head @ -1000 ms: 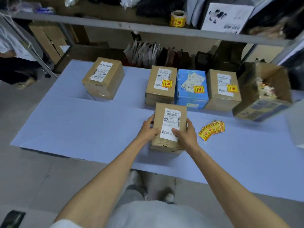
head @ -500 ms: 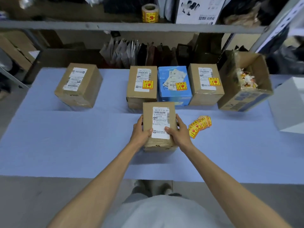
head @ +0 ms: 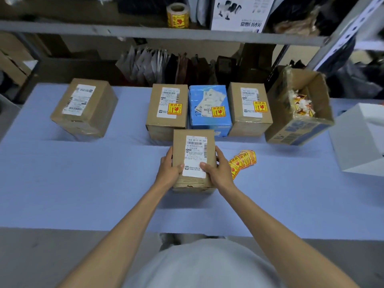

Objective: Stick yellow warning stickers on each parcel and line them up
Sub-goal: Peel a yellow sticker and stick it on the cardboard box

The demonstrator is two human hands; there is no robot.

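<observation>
**Both hands on the fourth parcel, grip unchanged**

I hold the parcel (head: pixel 194 154) from both sides. My left hand (head: pixel 169 170) wraps its left edge and my right hand (head: pixel 218 170) its right edge. The fingers curl down the sides, and both thumbs lie on top at the lower corners of the white label. The parcel seems to stand on the blue table (head: pixel 83 183), near the middle, and its top bears no yellow sticker.

The hold matches a second ago and half a second ago. I can see no shift of either hand on the cardboard. What differs is my view: a second ago the row behind ran slanted across it, and now I face it square on.

The parcel's far edge stands just before the seam between the brown parcel (head: pixel 167 121) and the blue parcel (head: pixel 209 119), as before. Whether it touches them I can't tell. The end parcel (head: pixel 249 119) closes that row on the right. Each of the three carries a sticker (head: pixel 175 109) at the corner of its label.

The loose stickers (head: pixel 242 162) lie fanned just right of my right hand, where they lay before. The stray parcel (head: pixel 84 108) sits askew, well apart at the back left, unstickered. An open carton (head: pixel 299 134) with paper scraps inside stands past the end parcel.
</observation>
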